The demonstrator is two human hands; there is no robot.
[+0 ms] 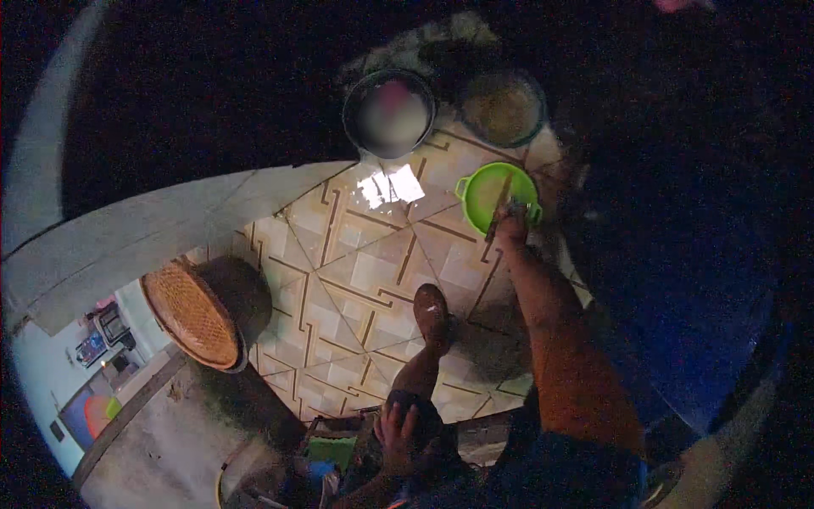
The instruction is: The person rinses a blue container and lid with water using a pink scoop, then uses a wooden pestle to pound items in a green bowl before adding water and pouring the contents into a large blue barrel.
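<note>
My right arm stretches forward over the tiled floor, and my right hand (512,229) is closed at the near rim of a bright green basin (480,188) with side handles. A thin brown stick-like shape crosses the basin beside my fingers. What the fingers grip is too small and dark to make out. Bent on my leg, my left hand (396,429) lies over the knee with its fingers apart and nothing in it.
Beyond the green basin stand a dark round tub (356,127) with pale, blurred contents and another tub (504,109) with brownish contents. A low pale wall (170,208) curves along the left. A woven tray (191,314) leans near a grey slab (182,424). Darkness hides the right side.
</note>
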